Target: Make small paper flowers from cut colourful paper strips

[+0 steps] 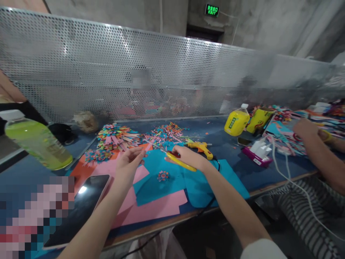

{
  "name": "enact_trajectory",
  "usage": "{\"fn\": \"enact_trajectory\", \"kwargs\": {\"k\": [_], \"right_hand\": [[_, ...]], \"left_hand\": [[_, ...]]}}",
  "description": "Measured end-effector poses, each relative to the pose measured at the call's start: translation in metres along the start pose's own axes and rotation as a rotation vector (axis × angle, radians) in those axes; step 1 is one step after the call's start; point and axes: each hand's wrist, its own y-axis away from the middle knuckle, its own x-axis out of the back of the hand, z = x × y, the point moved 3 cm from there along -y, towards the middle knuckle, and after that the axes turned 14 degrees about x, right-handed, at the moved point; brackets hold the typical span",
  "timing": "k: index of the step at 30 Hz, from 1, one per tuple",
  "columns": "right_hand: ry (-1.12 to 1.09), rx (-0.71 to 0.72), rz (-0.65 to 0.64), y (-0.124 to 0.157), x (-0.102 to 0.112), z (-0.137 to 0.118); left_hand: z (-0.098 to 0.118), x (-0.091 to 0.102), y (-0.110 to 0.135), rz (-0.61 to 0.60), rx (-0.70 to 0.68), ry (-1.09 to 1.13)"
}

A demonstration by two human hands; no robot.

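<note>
My right hand (187,156) is wrapped round the yellow handles of a pair of scissors (180,162), with the blades pointing up and to the left. Close to the blade tips, my left hand (129,161) pinches what looks like a thin pink paper strip (147,147); its lower end is hidden by the fingers. Below the hands, a small curled-paper flower (163,176) lies on blue paper sheets (151,190). Pink paper (161,208) spreads under and in front of these. A heap of cut paper strips (168,133) lies just beyond the scissors.
A yellow glue gun (201,148) lies right of the heap. Paper-strip balls (115,136), a phone (81,208) and a green drink bottle (37,140) are on the left. A yellow bottle (237,120) and purple box (257,156) stand right, near another person's arm (318,151). Perforated metal panel (172,72) behind.
</note>
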Motion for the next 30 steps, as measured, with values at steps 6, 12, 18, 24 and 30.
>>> {"fn": "enact_trajectory", "kwargs": {"k": [6,12,18,24,30], "right_hand": [[0.077,-0.066,-0.011,-0.004,0.001,0.002],[0.465,-0.313,-0.037,-0.004,-0.002,0.020],[0.489,-0.303,-0.095,-0.004,-0.016,0.026],[0.473,-0.263,-0.145,-0.001,-0.013,0.021],[0.511,-0.347,-0.062,0.005,0.023,0.030]], "left_hand": [[-0.004,0.002,-0.004,0.001,-0.011,-0.014],[-0.008,0.007,-0.010,0.071,0.008,-0.017],[-0.005,0.007,-0.008,0.098,0.014,0.007],[-0.007,0.004,-0.004,0.035,0.035,-0.070],[-0.014,0.005,-0.007,0.000,0.031,-0.201]]}}
